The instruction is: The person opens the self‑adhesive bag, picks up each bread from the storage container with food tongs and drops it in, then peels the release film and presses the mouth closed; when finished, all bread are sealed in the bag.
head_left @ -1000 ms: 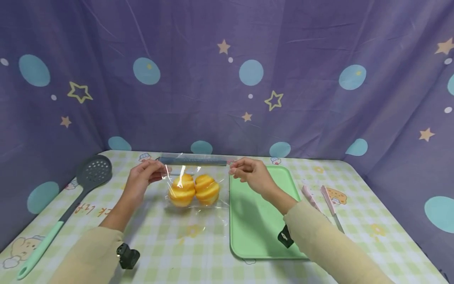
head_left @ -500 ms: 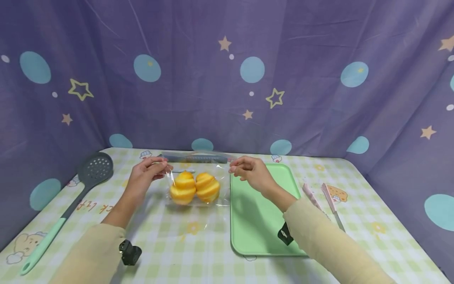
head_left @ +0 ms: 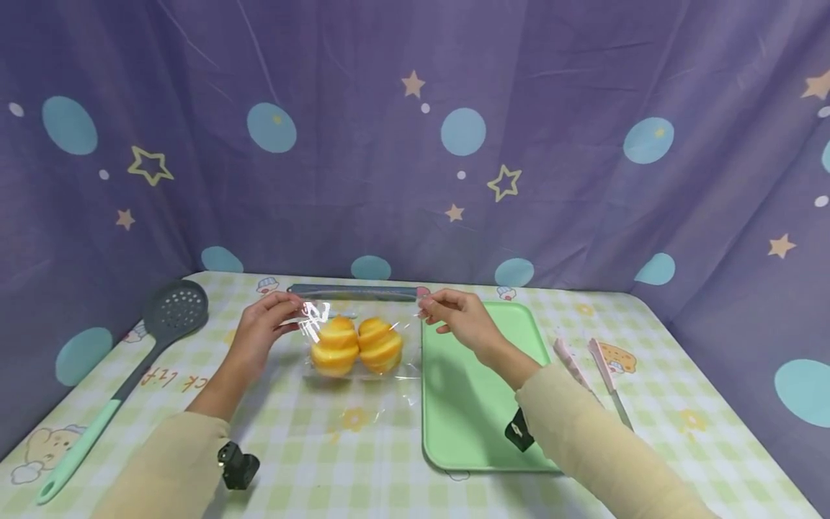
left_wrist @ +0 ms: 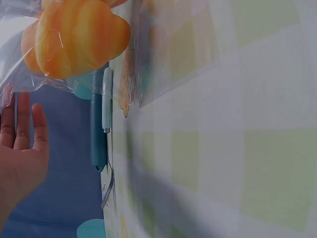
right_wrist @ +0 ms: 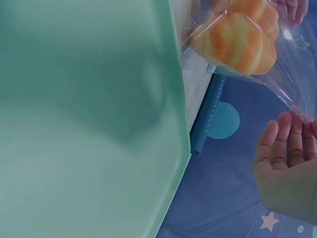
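Note:
My left hand [head_left: 262,322] pinches the top left corner of a clear plastic bag [head_left: 410,369]. The fingertips of my right hand [head_left: 463,318] pinch its top right corner. Stretched between the hands, the bag holds two striped yellow-orange bread rolls [head_left: 335,349] side by side near its bottom. In the left wrist view, a bread roll [left_wrist: 81,37] shows through the wrinkled film above the tabletop. The right wrist view shows the bag's film drawn to a point at my right fingertips, with a roll [right_wrist: 237,43] hanging in it.
A green tray [head_left: 480,404] lies under my right forearm. At left lies a dark slotted skimmer [head_left: 175,313] with a mint handle. Two pink-handled utensils [head_left: 603,364] lie right of the tray. Behind the bag are a long dark-blue bar [head_left: 357,291] and a pale-handled utensil [left_wrist: 107,99].
The bag's upper edge has sunk lower between my hands, and the reflections on its film have shifted. Both hands keep nearly the same place and grip.

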### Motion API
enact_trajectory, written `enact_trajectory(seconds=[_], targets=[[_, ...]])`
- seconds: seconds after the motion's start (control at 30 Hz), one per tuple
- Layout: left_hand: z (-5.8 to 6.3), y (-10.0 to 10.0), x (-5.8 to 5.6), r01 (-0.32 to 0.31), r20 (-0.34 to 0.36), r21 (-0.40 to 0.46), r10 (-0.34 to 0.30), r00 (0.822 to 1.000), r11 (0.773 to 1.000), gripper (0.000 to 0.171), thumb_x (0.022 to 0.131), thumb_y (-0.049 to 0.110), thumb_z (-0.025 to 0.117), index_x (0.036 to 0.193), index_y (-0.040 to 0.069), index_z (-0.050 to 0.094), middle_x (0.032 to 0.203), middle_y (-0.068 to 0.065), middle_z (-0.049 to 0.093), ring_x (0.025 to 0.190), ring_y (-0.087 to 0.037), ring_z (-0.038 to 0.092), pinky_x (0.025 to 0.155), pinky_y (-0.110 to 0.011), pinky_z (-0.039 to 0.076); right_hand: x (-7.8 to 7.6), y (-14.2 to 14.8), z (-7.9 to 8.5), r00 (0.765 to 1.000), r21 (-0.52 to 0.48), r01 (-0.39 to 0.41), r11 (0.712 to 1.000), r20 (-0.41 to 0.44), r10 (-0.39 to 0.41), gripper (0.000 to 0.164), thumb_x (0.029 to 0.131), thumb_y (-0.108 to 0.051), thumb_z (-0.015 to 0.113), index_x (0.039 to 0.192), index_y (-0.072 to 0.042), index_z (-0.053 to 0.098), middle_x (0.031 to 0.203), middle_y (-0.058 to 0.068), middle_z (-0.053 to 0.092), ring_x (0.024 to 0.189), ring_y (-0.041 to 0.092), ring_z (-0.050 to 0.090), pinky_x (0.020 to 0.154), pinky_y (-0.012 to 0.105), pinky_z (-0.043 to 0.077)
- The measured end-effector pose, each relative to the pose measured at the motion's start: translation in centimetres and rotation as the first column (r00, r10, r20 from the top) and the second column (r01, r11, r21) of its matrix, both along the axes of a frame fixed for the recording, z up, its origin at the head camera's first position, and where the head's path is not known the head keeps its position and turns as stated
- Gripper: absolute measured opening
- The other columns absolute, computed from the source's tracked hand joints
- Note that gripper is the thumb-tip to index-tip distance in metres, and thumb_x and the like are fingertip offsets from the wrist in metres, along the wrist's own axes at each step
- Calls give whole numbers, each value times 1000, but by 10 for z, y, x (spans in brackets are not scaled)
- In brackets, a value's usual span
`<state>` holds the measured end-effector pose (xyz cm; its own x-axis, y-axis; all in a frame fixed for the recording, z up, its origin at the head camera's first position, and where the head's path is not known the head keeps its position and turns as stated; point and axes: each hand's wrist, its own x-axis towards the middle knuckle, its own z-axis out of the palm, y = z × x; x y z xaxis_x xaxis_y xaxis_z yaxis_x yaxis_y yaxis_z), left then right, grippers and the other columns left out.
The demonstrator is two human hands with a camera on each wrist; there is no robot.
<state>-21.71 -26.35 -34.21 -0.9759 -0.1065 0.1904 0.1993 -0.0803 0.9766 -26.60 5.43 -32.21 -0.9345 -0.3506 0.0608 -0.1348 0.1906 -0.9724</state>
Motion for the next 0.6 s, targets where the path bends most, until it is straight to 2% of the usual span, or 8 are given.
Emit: enact_trajectory(seconds=[0.13,0.2,0.3,0.4,0.6], targets=[[-1,1,0,1,-3,7,-1,1000,1000,25,106,9,52,89,17,67,89,12,75,87,-4,70,82,-21,55,-1,-1,-1,1000,-14,0,1000,-6,0,23,103,-22,63,106,-2,72,97,5,74,101,34,65,79,30,55],[-2,1,1,4,4,-3,-4,1000,1000,23,107,13,53,91,17,68,90,12,75,87,-5,70,82,-21,54,0,-1,-1,1000,-9,-3,1000,-12,3,25,104,-25,62,106,-2,73,97,6,74,99,33,65,78,29,54],[-3,2,2,13,9,-48,-13,1000,999,20,108,21,54,94,17,68,94,13,76,92,-4,70,83,-19,52,1,-1,0,1000,4,-2,1000,-29,2,28,104,-28,61,106,-3,73,98,7,74,92,23,66,78,29,54],[-3,2,0,25,4,-53,-25,1000,998,20,108,24,54,96,17,67,95,13,77,94,-3,71,84,-20,51,1,-1,0,999,7,7,1000,-44,-7,28,104,-28,62,104,-2,73,97,7,74,87,16,66,77,29,53],[-2,4,-3,19,1,-6,-19,1000,1000,23,108,19,53,90,19,67,92,12,77,89,-4,71,83,-20,52,0,1,1,999,-14,19,1000,-30,-19,27,104,-28,62,101,-4,75,94,3,74,92,24,66,77,28,53]])
